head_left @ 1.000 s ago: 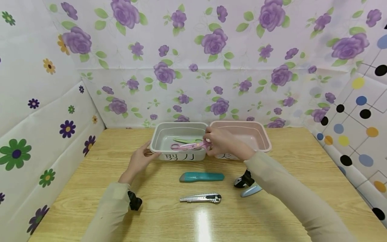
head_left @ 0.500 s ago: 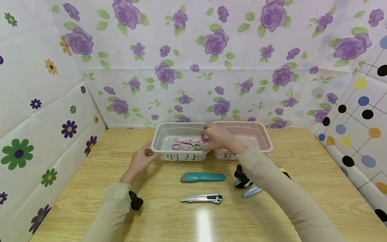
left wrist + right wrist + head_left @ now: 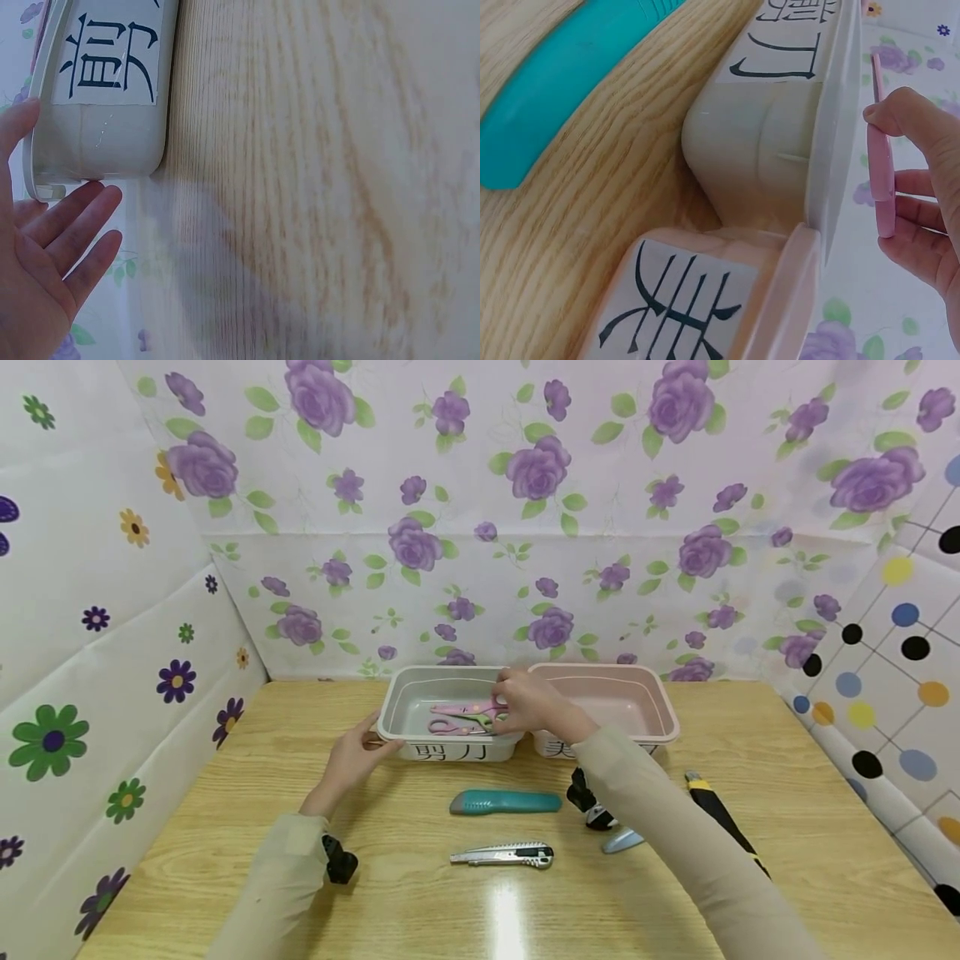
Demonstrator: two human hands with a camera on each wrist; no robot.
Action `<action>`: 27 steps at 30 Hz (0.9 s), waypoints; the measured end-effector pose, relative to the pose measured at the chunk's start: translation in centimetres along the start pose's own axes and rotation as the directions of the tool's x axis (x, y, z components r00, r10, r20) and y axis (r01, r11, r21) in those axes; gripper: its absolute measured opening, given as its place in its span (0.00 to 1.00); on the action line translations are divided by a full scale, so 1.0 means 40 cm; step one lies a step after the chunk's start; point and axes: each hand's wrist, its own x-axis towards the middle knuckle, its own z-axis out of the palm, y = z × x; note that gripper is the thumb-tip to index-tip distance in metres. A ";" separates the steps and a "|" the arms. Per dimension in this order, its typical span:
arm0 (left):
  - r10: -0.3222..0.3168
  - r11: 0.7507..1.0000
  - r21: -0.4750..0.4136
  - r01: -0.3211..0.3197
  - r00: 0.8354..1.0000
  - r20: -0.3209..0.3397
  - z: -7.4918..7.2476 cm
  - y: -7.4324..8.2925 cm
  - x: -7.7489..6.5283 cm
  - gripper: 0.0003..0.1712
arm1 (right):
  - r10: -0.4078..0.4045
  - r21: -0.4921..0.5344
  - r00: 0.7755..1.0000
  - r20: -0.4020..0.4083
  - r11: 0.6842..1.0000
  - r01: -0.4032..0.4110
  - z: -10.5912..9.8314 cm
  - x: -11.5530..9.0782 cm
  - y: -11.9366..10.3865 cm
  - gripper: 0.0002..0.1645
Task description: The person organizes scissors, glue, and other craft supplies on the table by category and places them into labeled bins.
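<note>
Pink scissors pinched at the grey tub

We see the right grip grasping the pink scissors by the handle, thumb against the fingers, at the right end of the grey tub. Their blades point left over its interior, and from the right wrist we find the handle apart from the rim. Just beneath, inside the tub, we make out green-handled scissors and a second pink pair, partly covered. Our left grip is relaxed, its thumb on the rim at the tub's left corner and its fingers loosely extended by the end wall.

Just to the right of the grey tub we have a pink tub, its label half hidden. Nearer to us on the wooden tabletop lie a teal cutter and, in front of it, a silver cutter. Beside the right sleeve we see a pale blue object, partly hidden, and a black-and-yellow tool.
</note>
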 end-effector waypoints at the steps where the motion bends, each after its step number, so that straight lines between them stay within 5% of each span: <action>1: -0.001 1.000 0.004 0.001 1.000 0.000 0.000 0.000 0.000 0.43 | 0.001 -0.002 1.000 -0.002 1.000 -0.001 0.003 0.002 0.000 0.17; 18: 0.001 1.000 0.021 -0.001 1.000 -0.011 -0.003 0.000 -0.004 0.43 | -0.012 0.060 0.996 -0.092 0.998 0.017 0.051 0.020 0.004 0.19; 27: 0.003 1.000 0.031 -0.002 1.000 -0.011 -0.003 0.001 -0.005 0.44 | 0.029 0.045 0.998 -0.058 0.999 -0.026 0.072 0.034 0.006 0.20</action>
